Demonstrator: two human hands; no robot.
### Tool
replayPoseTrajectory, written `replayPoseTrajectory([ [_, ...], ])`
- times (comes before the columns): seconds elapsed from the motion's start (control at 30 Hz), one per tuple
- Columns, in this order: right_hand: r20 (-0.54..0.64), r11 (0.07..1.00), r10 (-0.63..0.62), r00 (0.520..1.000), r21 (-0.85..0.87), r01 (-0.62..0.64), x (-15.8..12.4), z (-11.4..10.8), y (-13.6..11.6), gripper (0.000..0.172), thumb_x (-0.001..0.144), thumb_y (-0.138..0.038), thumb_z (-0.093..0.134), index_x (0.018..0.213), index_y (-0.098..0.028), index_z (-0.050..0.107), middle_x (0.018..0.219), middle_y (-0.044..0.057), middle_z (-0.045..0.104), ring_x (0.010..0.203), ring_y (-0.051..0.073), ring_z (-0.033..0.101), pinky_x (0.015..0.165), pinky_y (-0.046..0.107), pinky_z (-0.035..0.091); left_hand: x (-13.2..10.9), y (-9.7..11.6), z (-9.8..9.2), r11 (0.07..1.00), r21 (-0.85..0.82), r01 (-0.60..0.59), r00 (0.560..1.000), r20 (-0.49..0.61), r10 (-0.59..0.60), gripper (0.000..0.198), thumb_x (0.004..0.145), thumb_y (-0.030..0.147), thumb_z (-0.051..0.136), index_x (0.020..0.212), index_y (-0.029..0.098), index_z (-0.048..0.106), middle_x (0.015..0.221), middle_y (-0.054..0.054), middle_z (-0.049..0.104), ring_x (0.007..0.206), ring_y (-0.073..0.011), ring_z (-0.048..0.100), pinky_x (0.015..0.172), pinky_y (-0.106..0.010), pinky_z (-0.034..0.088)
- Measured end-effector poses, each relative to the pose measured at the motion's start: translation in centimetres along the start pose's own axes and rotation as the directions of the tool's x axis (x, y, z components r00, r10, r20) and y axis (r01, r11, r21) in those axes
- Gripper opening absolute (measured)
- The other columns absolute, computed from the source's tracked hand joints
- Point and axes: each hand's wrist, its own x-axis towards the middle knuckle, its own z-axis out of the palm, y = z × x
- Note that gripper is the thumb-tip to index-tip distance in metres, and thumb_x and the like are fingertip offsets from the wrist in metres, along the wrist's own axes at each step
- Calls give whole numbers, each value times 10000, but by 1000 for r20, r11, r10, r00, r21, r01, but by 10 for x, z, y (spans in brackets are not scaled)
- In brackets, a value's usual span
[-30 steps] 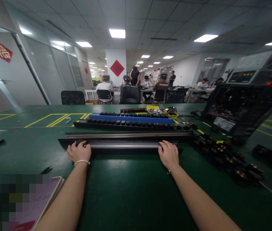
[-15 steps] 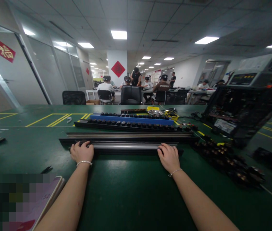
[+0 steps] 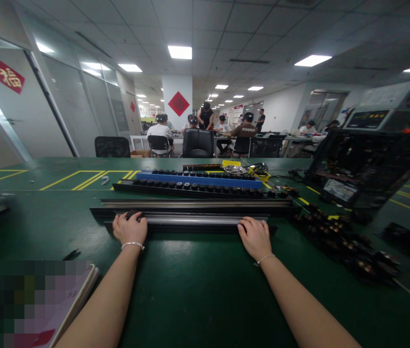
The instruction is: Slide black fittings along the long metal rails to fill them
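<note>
A long grey metal rail with black edges (image 3: pixel 192 221) lies crosswise on the green table in front of me. My left hand (image 3: pixel 130 231) is closed near its left end, the fingers curled over a small black part (image 3: pixel 132 214) that they mostly cover. At the right end, my right hand (image 3: pixel 256 237) grips the rail, thumb on the near side and fingers over the top. Just behind lies a second long dark rail (image 3: pixel 197 205), parallel to the first. Farther back, a black rail (image 3: pixel 190 187) carries a row of small black parts.
A blue strip (image 3: pixel 205 180) lies behind the rails. On the right are a heap of black parts (image 3: pixel 350 246) and an opened computer case (image 3: pixel 357 164). A phone-like slab (image 3: pixel 70 299) lies front left. People sit at tables (image 3: pixel 159 128) in the background.
My left hand has slid a little to the right along the rail with the small black part. My right hand stays put. A dark, blurred shape has appeared at the table's left edge.
</note>
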Motion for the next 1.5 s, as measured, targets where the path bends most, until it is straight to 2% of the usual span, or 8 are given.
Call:
replayPoseTrajectory([
  [0.4, -16, 1000, -7, 1000, -9, 7, 0, 2, 1, 341, 885, -382, 344, 947, -230, 644, 1118, 54, 620, 1055, 212, 518, 1016, 485, 210, 0, -4, 11, 999, -16, -28, 1000, -8, 28, 339, 738, 338, 507, 1007, 234, 686, 1281, -100, 451, 1290, -293, 266, 1051, -452, 253],
  [0.83, 30, 999, 11, 1000, 36, -12, 1, -4, -2, 342, 879, -405, 350, 940, -229, 637, 1092, 49, 627, 1038, 215, 515, 1012, 492, 204, -6, 6, 3, 999, -5, -33, 999, 36, 33, 339, 731, 316, 515, 1009, 227, 688, 1275, -104, 450, 1295, -298, 259, 1062, -442, 247],
  [1.17, -13, 1000, -21, 1000, 0, 21, 1, -1, 0, 325, 878, -398, 368, 919, -223, 638, 1056, 47, 641, 1001, 209, 532, 990, 477, 227, -10, 7, 6, 998, 19, -58, 998, 23, 58, 334, 749, 305, 492, 1009, 236, 691, 1267, -106, 466, 1282, -289, 284, 1053, -443, 262],
  [1.5, -5, 1000, -4, 1000, 17, 4, 0, -1, -1, 323, 883, -405, 371, 914, -222, 635, 1065, 40, 639, 1016, 212, 528, 999, 473, 218, -12, 11, 3, 997, 37, -75, 997, 28, 74, 330, 754, 294, 490, 1007, 231, 693, 1261, -105, 475, 1276, -289, 296, 1045, -439, 277],
])
